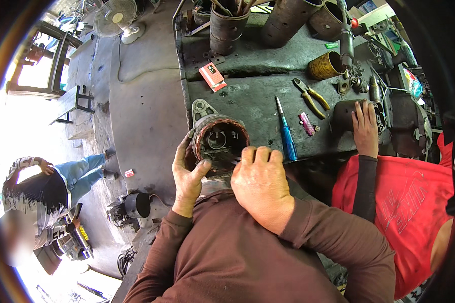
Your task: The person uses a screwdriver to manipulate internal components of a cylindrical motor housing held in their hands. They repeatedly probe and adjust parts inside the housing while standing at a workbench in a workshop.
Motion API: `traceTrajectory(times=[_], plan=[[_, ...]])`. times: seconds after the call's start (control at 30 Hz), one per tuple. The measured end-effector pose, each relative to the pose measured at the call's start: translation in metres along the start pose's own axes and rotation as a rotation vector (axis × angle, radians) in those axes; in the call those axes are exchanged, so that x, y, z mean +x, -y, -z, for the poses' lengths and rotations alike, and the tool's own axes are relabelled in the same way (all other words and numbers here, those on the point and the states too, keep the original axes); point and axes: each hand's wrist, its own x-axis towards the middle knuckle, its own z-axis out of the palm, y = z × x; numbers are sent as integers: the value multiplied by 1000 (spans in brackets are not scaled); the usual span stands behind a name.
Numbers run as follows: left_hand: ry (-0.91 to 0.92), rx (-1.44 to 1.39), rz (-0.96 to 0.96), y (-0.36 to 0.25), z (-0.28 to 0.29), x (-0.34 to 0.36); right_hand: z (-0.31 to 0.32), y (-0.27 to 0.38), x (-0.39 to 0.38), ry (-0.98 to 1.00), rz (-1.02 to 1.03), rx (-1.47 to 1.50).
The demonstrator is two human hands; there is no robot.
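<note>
A cylindrical metal housing [199,132] with copper-coloured windings round its open end lies at the bench's near left edge, a bracket with holes at its back. My left hand [187,177] grips it from the left, thumb at the lower rim. Just right of that rim, my right hand [262,184] is closed on something I cannot make out, hidden by my fingers, at the housing's opening. On the bench right of the housing are a blue-handled screwdriver [288,138], pliers with yellow handles [316,101], a small pink packet [305,122] and a red-and-white box [212,76].
The dark bench [258,96] holds metal cylinders [227,33] and a yellow can [323,65]. A co-worker's hand [364,126] rests on a dark cylinder at right, red shirt below. Another person [40,187] is at left. A fan [116,17] and a motor [134,204] stand on the floor.
</note>
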Motion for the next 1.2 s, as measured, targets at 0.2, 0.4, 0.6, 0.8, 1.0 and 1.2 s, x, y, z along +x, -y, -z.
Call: traceTrajectory(times=[0.2,0.4,0.6,0.8,1.0,1.2], plan=[[16,-15,9,3,1,8,-6,-13,-4,-32,-1,83],[19,-19,5,2,1,8,-10,-14,-2,-52,12,96],[16,2,-10,3,2,8,-15,-13,-2,-44,17,111],[16,11,-4,5,3,7,-16,-13,-3,-42,15,119],[11,2,-2,5,3,7,-18,-13,-3,-30,23,126],[12,-26,-16,4,1,8,-20,-13,0,-74,56,74]])
